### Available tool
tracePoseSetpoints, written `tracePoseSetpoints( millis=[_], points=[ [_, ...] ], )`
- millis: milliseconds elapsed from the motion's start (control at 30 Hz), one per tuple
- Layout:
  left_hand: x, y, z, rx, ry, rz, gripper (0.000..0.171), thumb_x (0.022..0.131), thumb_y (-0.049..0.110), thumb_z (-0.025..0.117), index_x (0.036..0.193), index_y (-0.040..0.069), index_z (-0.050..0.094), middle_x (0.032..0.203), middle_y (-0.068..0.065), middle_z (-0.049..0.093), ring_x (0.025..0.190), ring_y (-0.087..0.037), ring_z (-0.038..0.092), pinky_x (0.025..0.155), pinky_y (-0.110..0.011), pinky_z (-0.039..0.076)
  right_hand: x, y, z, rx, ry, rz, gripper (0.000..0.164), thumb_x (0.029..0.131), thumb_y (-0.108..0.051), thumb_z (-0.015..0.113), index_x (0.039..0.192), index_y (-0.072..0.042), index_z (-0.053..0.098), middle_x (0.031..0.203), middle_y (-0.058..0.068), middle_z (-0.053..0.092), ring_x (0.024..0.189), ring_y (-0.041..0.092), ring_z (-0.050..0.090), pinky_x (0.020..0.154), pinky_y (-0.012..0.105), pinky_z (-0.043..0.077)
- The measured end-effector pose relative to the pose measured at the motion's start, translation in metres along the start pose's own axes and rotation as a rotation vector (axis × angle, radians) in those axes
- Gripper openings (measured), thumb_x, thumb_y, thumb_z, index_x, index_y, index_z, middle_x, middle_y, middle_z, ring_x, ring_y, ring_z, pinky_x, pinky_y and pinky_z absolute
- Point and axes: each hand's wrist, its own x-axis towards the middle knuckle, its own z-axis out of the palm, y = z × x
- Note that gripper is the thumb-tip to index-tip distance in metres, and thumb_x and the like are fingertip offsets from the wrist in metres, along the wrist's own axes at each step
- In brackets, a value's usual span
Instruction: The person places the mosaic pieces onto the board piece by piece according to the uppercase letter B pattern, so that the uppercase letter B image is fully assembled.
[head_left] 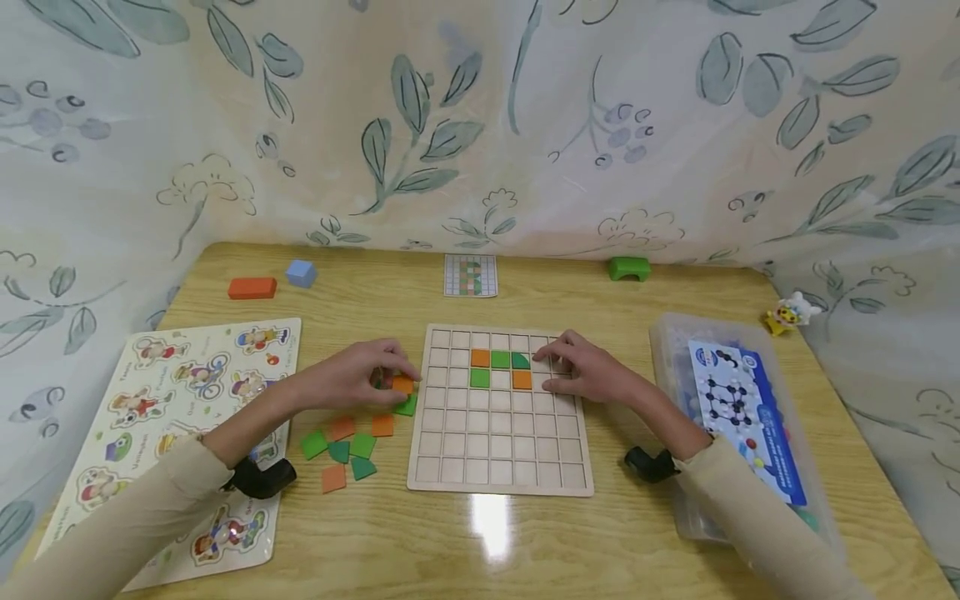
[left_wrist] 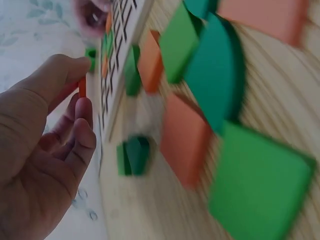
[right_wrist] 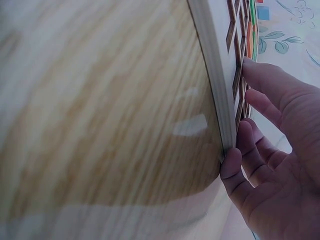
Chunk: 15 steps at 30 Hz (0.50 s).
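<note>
My left hand [head_left: 352,373] pinches a small orange square tile [left_wrist: 82,86] between thumb and fingers, just off the left edge of the wooden grid board [head_left: 501,473]. A green tile [head_left: 406,406] lies beneath that hand. My right hand [head_left: 592,371] rests at the board's right side, fingers spread and loosely bent, holding nothing; its fingertips touch the board in the right wrist view. In the upper cells sit an orange square [head_left: 480,358], a green square [head_left: 500,359], a teal quarter-round [head_left: 520,361], another green square [head_left: 480,378] and another orange square [head_left: 522,380].
Several loose tiles [head_left: 363,445] lie left of the board. A picture puzzle board [head_left: 82,454] is at far left, a clear plastic box [head_left: 678,333] at right. Behind are a pattern card [head_left: 471,276], red block [head_left: 252,288], blue block [head_left: 302,273], green arch [head_left: 628,267] and toy figure [head_left: 787,315].
</note>
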Motion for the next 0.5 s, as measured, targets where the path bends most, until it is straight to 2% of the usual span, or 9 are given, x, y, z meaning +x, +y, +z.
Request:
tracePoseSetpoints(
  millis=[200, 367, 500],
  points=[
    [0.022, 0.013, 0.013, -0.024, -0.034, -0.005, 0.018, 0.089, 0.019, 0.071, 0.106, 0.014, 0.070, 0.100, 0.001, 0.057, 0.081, -0.008, 0.052, 0.071, -0.021, 0.047, 0.000, 0.000, 0.001, -0.003, 0.003, -0.002, 0.040, 0.090, -0.025, 0.070, 0.127, -0.013, 0.061, 0.106, 0.008, 0.048, 0.088, 0.016, 0.047, 0.078, 0.033, 0.042],
    [0.040, 0.027, 0.029, 0.035, -0.082, 0.038, 0.016, 0.087, 0.014, 0.070, 0.103, 0.015, 0.068, 0.099, 0.000, 0.055, 0.081, -0.008, 0.053, 0.073, -0.019, 0.048, 0.000, 0.000, 0.001, 0.001, 0.003, -0.010, 0.040, 0.090, -0.024, 0.070, 0.127, -0.012, 0.061, 0.107, 0.008, 0.049, 0.088, 0.016, 0.048, 0.078, 0.033, 0.043],
    [0.053, 0.038, 0.039, 0.094, -0.086, 0.057, 0.016, 0.087, 0.014, 0.067, 0.102, 0.017, 0.067, 0.096, 0.002, 0.052, 0.079, -0.007, 0.052, 0.071, -0.018, 0.047, 0.001, 0.000, -0.001, -0.002, 0.003, -0.010, 0.040, 0.090, -0.024, 0.070, 0.127, -0.013, 0.061, 0.106, 0.008, 0.049, 0.088, 0.016, 0.048, 0.078, 0.033, 0.043]
  ],
)
